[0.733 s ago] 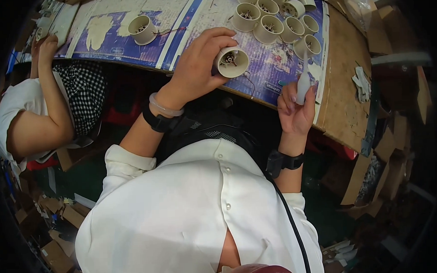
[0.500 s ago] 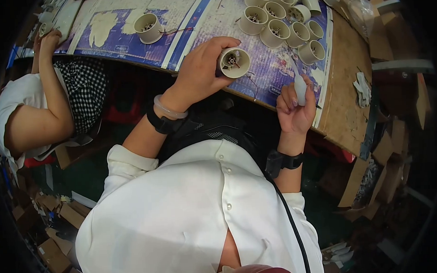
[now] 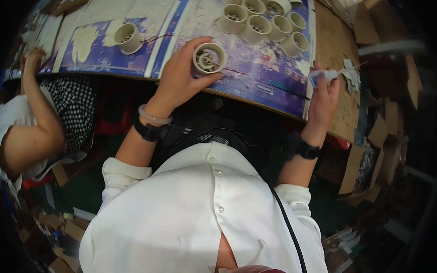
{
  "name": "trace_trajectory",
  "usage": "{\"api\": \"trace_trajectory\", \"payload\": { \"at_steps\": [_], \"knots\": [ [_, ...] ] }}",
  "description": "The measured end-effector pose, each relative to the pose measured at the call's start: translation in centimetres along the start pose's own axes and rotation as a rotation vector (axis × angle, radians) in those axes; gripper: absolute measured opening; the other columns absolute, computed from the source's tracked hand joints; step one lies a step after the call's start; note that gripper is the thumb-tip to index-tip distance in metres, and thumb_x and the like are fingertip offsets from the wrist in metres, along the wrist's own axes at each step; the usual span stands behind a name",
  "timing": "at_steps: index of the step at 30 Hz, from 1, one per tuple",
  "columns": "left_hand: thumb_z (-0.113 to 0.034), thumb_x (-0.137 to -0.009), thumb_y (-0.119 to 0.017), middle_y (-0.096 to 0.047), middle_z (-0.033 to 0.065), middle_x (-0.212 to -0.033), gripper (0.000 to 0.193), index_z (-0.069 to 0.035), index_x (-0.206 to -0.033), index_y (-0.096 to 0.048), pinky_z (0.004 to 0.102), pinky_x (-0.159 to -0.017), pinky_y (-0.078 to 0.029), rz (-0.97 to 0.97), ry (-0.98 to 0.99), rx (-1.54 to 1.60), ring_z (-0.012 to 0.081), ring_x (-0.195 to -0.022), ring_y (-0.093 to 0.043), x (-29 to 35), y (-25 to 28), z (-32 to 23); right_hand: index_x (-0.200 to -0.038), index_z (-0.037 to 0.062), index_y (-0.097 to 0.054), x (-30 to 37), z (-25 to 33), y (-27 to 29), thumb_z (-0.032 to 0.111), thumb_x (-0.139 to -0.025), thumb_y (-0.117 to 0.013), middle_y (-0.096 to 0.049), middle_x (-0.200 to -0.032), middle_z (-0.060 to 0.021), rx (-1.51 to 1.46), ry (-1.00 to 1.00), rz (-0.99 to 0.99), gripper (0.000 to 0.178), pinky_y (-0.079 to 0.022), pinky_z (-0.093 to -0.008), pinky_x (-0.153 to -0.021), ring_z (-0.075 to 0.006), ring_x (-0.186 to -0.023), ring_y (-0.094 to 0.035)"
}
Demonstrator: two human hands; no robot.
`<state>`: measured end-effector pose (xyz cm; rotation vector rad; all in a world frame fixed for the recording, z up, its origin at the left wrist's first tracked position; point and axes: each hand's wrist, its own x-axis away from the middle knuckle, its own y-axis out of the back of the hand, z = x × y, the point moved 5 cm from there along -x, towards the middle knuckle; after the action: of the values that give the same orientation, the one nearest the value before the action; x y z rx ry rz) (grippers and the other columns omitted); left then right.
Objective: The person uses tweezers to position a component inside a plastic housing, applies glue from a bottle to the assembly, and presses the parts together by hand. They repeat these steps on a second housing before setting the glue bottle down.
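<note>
My left hand point(image 3: 177, 79) is wrapped round a white round plastic cup point(image 3: 218, 52) above the table's front edge. The cup's mouth faces up, showing a small metal and wired part inside. A thin red wire trails from its right side over the table. Off to the right, my right hand point(image 3: 325, 100) grips a small white squeeze bottle point(image 3: 329, 76) with a long thin nozzle. The bottle lies sideways in the fingers, nozzle toward the right, apart from the cup.
Several similar white cups point(image 3: 256, 29) crowd the back of the table point(image 3: 254, 68). One more cup point(image 3: 128, 39) with wires stands left. A slim dark tool point(image 3: 289, 89) lies near my right hand, and a crumpled white glove-like cloth point(image 3: 352, 76) beyond it. A co-worker's arm point(image 3: 41, 101) is at far left.
My right hand has swung right and turned the bottle from upright to sideways. The slim tool now shows on the table. The cup in my left hand is tilted differently, its red wire showing.
</note>
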<state>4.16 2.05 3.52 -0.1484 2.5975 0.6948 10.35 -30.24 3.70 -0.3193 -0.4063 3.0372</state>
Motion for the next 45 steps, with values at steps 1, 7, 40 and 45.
{"api": "trace_trajectory", "payload": {
  "at_steps": [1, 7, 40, 45],
  "knots": [
    [-0.019, -0.071, -0.084, -0.062, 0.0111, -0.111, 0.066, -0.006, -0.125, -0.049, 0.0321, -0.083, -0.051, 0.01, -0.014, 0.018, 0.0242, -0.099, -0.063, 0.0, -0.3, -0.1, -0.115, 0.0003, -0.049, -0.6, 0.3, 1.3, 0.009, -0.094, -0.06, -0.061, -0.121, -0.0151, 0.182, 0.082, -0.035, 0.025, -0.049, -0.0301, -0.084, -0.018, -0.103, -0.059],
    [-0.022, -0.083, -0.075, -0.059, 0.0093, -0.116, 0.06, -0.004, -0.132, -0.044, 0.0301, -0.085, -0.05, 0.045, 0.132, 0.549, 0.0192, -0.101, -0.06, -0.1, -1.5, 1.0, -0.112, -0.0001, -0.048, -1.2, -1.7, 3.3, 0.007, -0.092, -0.062, -0.06, -0.124, -0.0161, 0.566, -0.007, -0.009, 0.025, -0.047, -0.0291, -0.092, -0.0167, -0.107, -0.059],
    [-0.045, -0.103, -0.035, -0.06, 0.0085, -0.115, 0.047, -0.009, -0.13, -0.047, 0.0286, -0.079, -0.05, 0.384, 0.58, 1.287, 0.0164, -0.1, -0.059, 0.4, -3.9, 0.9, -0.097, -0.0002, -0.064, 5.6, 0.0, -14.7, 0.005, -0.086, -0.069, -0.062, -0.092, -0.0046, 0.469, 0.204, 0.256, 0.013, -0.046, -0.0247, -0.078, -0.0136, -0.086, -0.057],
    [-0.046, -0.104, -0.03, -0.061, 0.0059, -0.112, 0.047, -0.01, -0.123, -0.052, 0.0305, -0.082, -0.051, 0.493, 0.58, 1.676, 0.0168, -0.1, -0.061, 0.0, -4.3, 0.0, -0.092, 0.0035, -0.068, 5.4, 1.1, -14.8, 0.001, -0.08, -0.073, -0.061, -0.086, -0.005, 0.584, 0.522, 0.269, 0.013, -0.045, -0.0268, -0.07, -0.0167, -0.078, -0.057]
  ]
}}
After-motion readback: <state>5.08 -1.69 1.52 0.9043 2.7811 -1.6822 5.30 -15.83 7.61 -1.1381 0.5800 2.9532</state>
